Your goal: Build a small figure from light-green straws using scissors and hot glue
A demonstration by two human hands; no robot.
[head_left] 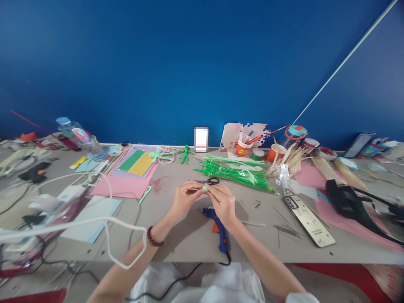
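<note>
My left hand (184,198) and my right hand (222,202) meet over the middle of the grey table (189,235). Together they pinch a small pale green piece (205,189) between their fingertips. A beaded bracelet (153,238) circles my left wrist. Under my right forearm lies a blue glue gun (217,227), its cord running off the front edge. Black-handled scissors (212,181) rest just beyond my fingers. A heap of green straws (236,172) spreads to the right behind them.
Pink paper (126,185) with green and yellow sheets lies back left, beside a tipped water bottle (77,134). A small green figure (186,154) stands near the wall. Cups (244,147), dried husks, a phone (309,219) and a black tool (350,202) fill the right side. White cable loops at left.
</note>
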